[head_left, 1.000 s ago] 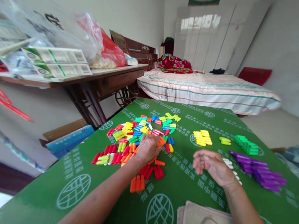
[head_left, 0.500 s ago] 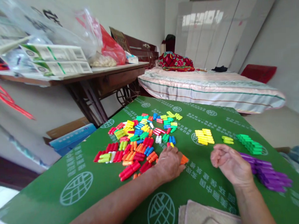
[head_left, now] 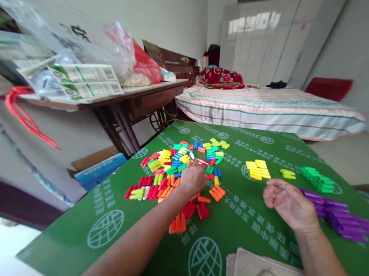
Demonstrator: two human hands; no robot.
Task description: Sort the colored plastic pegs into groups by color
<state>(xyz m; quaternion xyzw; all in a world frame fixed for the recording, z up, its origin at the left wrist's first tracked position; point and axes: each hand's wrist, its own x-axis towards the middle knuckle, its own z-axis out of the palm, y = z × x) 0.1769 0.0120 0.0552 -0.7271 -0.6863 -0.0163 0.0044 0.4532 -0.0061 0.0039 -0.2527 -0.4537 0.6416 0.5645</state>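
A mixed pile of tube-shaped plastic building blocks (head_left: 168, 188), in red, orange, yellow, green, blue and white, lies on the green table. My left hand (head_left: 194, 178) reaches down into the middle of it, its fingertips hidden among the blocks. Orange blocks (head_left: 217, 193) lie just right of that hand, and more orange blocks (head_left: 177, 224) lie at the near edge. My right hand (head_left: 291, 204) hovers palm inward, fingers loosely curled, nothing visible in it. Near it are yellow blocks (head_left: 258, 170), a yellow-green pair (head_left: 288, 173), joined green blocks (head_left: 317, 179) and stacked purple blocks (head_left: 346, 220).
A folded beige cloth (head_left: 262, 267) rests at the near edge of the green table (head_left: 153, 251). To the left stands a sewing-machine table (head_left: 133, 97) with bags and boxes (head_left: 88, 81). Beyond are a bed (head_left: 263, 109) and a white wardrobe (head_left: 260, 43).
My left hand has moved left and farther into the pile, uncovering orange blocks on the right. Red and orange blocks at the near edge lie differently. My right hand stays nearly still.
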